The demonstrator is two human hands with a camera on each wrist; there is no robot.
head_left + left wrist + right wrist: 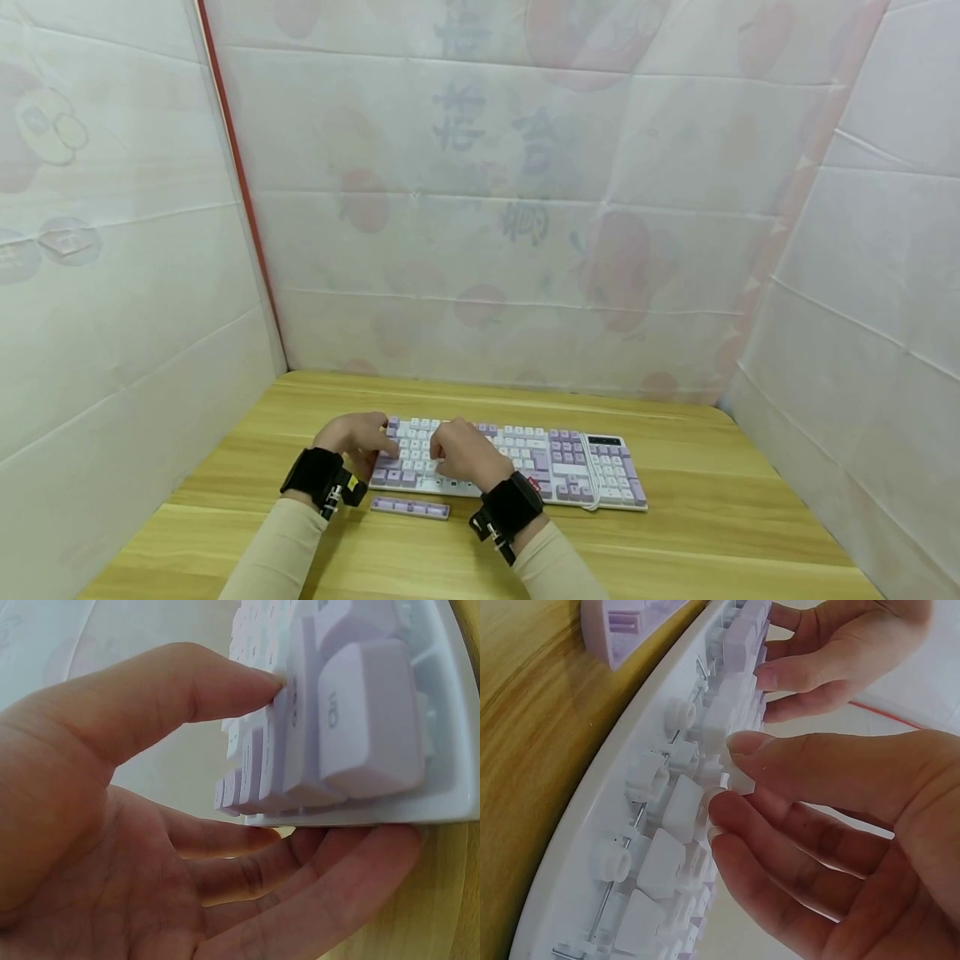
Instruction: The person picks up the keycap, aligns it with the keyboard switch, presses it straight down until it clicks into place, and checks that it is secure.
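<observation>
A white and lilac keyboard (pixel 525 462) lies on the wooden table. My left hand (pixel 362 435) grips its left end; in the left wrist view the thumb rests on the lilac keys (pixel 367 720) and the fingers lie against the side edge. Over the lower key rows, my right hand (pixel 832 817) pinches a white keycap (pixel 741 780) between thumb and fingertips. Beneath it, the space bar slot shows bare white posts and a metal wire (pixel 639 814). The detached lilac space bar (pixel 410 507) lies underside up in front of the keyboard.
A white cable (pixel 591 475) lies bundled across the keyboard's right part. Pale printed sheets (pixel 480 208) wall the wooden table (pixel 712 533) at the back and both sides. A red strip (pixel 240 175) runs down the back left corner.
</observation>
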